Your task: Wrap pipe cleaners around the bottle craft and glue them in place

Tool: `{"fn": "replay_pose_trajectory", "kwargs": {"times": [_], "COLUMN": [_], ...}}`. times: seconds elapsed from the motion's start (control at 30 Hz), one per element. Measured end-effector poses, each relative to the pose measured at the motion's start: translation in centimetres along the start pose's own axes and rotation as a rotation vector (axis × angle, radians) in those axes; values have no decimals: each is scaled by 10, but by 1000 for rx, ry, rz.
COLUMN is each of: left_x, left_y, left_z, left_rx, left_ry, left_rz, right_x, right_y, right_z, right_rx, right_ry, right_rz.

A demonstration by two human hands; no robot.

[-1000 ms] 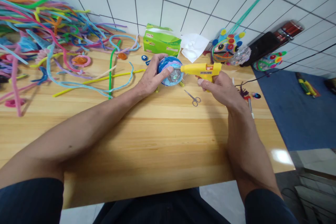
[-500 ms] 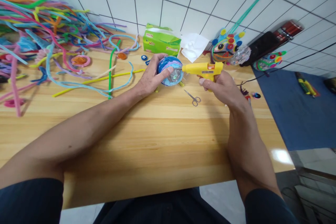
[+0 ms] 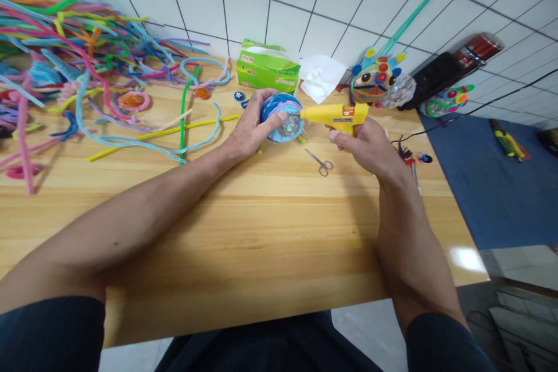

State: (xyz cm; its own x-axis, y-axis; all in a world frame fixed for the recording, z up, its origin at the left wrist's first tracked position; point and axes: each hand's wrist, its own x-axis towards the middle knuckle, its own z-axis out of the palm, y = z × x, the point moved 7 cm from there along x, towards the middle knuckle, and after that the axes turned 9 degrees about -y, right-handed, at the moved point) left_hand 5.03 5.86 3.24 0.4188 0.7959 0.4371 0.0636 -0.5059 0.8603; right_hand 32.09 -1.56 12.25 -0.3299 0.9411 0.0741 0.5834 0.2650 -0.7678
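Note:
My left hand (image 3: 257, 128) is wrapped round a rounded clear container (image 3: 285, 103) wound with blue, purple and light blue pipe cleaners, its shiny see-through end turned to the right. My thumb lies across that end. In my right hand (image 3: 364, 142) is a yellow glue gun (image 3: 329, 113), pointed left, its nozzle at the container's see-through end; whether the tip touches it I cannot tell. Small scissors (image 3: 321, 163) lie on the wooden table (image 3: 244, 232) just below the two.
A heap of coloured pipe cleaners (image 3: 82, 52) covers the back left. Behind my hands stand a green tissue pack (image 3: 265, 72) and a white tissue (image 3: 321, 77). Decorated containers (image 3: 375, 78) and a dark red flask (image 3: 457, 67) are at the back right. A black cord (image 3: 479, 103) runs off right.
The glue gun and my right hand have shifted very slightly left. My left hand and the wrapped container have hardly moved.

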Motion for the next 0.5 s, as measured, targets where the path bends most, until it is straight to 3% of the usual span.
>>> {"fn": "replay_pose_trajectory", "kwargs": {"times": [0.5], "left_x": [1], "left_y": [-1], "left_z": [1], "left_rx": [-12], "left_ry": [-7], "left_rz": [3], "right_x": [1], "right_y": [9], "right_z": [1], "right_rx": [58], "right_ry": [4], "right_rz": [34]}}
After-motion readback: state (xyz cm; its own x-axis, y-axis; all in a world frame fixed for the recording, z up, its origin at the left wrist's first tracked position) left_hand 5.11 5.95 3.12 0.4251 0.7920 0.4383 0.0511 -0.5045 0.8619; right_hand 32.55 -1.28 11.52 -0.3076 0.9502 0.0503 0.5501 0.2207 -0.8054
